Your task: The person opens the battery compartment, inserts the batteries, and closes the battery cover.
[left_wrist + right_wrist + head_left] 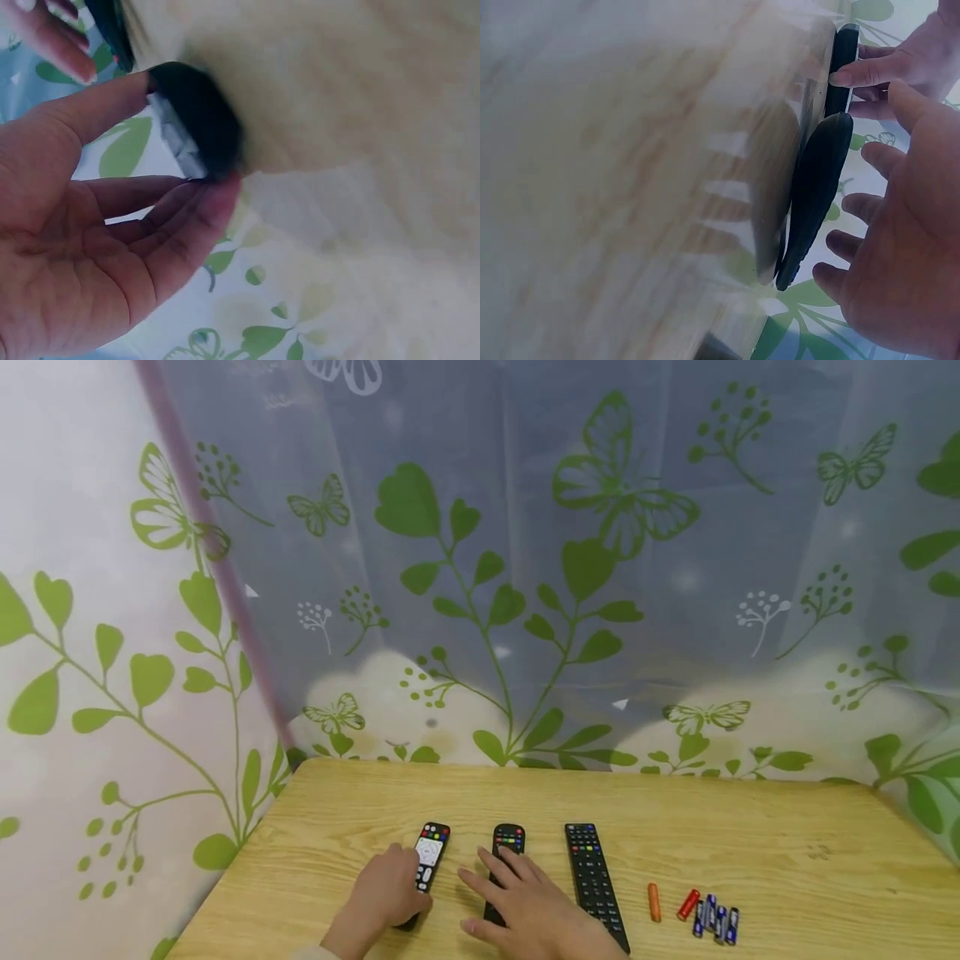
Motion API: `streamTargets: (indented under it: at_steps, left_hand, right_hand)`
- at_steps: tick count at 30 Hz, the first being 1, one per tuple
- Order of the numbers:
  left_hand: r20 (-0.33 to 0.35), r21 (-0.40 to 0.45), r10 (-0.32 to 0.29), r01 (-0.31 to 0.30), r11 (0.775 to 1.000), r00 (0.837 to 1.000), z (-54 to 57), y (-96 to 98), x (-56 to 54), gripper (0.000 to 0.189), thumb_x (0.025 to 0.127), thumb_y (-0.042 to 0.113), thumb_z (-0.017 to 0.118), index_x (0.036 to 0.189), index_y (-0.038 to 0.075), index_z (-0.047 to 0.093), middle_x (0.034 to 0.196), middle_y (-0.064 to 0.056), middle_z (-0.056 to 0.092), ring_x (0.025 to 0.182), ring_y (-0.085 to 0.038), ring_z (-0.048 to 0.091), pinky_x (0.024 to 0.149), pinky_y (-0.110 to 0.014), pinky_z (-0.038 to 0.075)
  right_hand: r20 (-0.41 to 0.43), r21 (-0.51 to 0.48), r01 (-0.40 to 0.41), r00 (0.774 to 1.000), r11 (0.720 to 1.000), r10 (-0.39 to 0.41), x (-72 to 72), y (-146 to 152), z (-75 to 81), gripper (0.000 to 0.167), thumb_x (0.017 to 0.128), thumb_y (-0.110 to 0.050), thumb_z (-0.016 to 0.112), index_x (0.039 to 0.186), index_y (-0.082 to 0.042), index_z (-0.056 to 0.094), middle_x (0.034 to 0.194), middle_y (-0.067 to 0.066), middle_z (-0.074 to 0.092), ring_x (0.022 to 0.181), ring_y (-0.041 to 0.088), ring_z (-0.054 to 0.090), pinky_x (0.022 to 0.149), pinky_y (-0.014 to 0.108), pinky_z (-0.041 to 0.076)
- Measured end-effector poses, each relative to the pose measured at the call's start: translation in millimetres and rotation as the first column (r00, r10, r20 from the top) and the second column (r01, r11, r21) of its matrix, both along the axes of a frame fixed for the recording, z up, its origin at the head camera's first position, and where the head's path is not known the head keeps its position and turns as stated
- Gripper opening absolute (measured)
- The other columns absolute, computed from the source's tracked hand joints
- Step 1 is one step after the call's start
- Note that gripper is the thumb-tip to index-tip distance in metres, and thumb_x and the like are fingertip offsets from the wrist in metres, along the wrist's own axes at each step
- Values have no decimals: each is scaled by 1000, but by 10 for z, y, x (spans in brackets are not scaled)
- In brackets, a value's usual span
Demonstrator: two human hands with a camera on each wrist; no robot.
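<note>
Three black remote controls lie on the wooden table. My left hand [384,889] holds the left remote [430,850], which has a pale button panel; in the left wrist view, thumb and fingers pinch its near end [206,124]. Over the middle remote [509,837] is my right hand [536,910], fingers spread, hiding much of it in the head view. From the right wrist, a gap shows between those fingers and the middle remote [819,184]. The long right remote [595,877] lies beside the right hand, its lower end partly behind the wrist.
Right of the remotes lie an orange battery [655,902], a red battery [687,904] and several blue batteries [721,925] in a cluster. A patterned curtain [480,635] with leaves and butterflies hangs behind the table [817,835] and at its left.
</note>
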State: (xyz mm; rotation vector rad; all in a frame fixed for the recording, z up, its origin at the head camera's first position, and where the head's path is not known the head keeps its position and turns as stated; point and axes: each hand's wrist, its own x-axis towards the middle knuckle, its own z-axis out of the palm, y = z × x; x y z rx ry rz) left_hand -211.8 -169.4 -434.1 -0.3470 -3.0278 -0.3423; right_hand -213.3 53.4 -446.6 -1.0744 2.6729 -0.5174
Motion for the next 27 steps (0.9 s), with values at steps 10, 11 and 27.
streamTargets:
  at_steps: [10, 11, 27]
  left_hand:
    - [102, 0, 46, -46, 999, 994, 62, 34, -97, 33, 60, 17, 79, 80, 2, 57, 72, -5, 47, 61, -20, 46, 56, -36, 44]
    - [101, 0, 49, -49, 999, 994, 61, 34, -101, 33, 60, 17, 78, 80, 2, 57, 72, -5, 47, 61, -20, 46, 55, -35, 44]
    - [213, 9, 143, -149, 989, 967, 95, 49, -82, 39, 63, 16, 76, 91, 0, 55, 78, -9, 51, 64, -24, 49, 57, -38, 45]
  right_hand:
    - [8, -20, 2, 1000, 1000, -2, 4, 41, 1, 57, 98, -56, 38, 148, -30, 34, 155, 7, 25, 141, 31, 20, 110, 52, 21]
    - [11, -23, 4, 1000, 1000, -4, 5, 46, 3, 57, 98, -56, 38, 148, -30, 35, 155, 7, 25, 141, 31, 21, 110, 52, 21]
    - [-37, -33, -7, 999, 999, 6, -7, 115, -4, 57, 97, -58, 36, 147, -29, 37, 153, 10, 28, 138, 32, 25, 108, 52, 25]
